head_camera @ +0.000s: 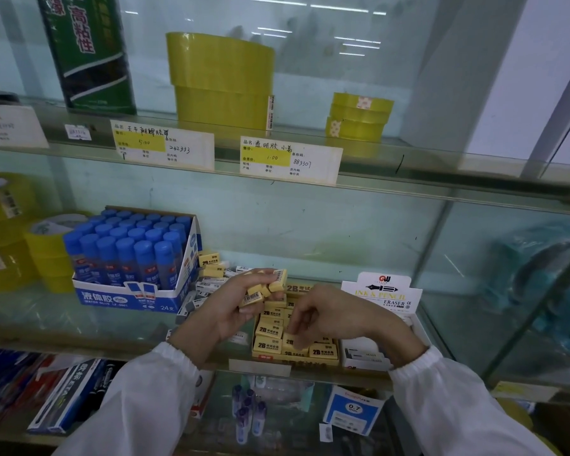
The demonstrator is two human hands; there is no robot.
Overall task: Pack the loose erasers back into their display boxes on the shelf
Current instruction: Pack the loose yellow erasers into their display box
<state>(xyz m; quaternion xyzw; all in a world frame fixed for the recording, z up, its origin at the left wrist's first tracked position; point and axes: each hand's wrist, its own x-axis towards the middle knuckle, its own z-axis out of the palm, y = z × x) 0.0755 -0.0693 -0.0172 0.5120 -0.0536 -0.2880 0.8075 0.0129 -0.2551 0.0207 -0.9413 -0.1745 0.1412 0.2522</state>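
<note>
A yellow display box (260, 353) of 2B erasers sits on the glass shelf at centre, several yellow erasers packed flat in it. My left hand (234, 307) holds a small bunch of yellow erasers (270, 286) just above the box's back left. My right hand (329, 315) reaches down into the box and its fingertips pinch one yellow eraser (292, 342) in the front rows. More loose yellow erasers (209, 260) and white-sleeved erasers (204, 289) lie heaped behind my left hand. A white eraser display box (382, 292) stands right of the yellow one.
A blue box of glue bottles (129, 258) stands left of the heap. Yellow tape rolls (221, 80) sit on the shelf above, with price labels (290, 159) on its edge. A teal tape dispenser (550, 281) is at far right. Pens and boxes fill the lower shelf.
</note>
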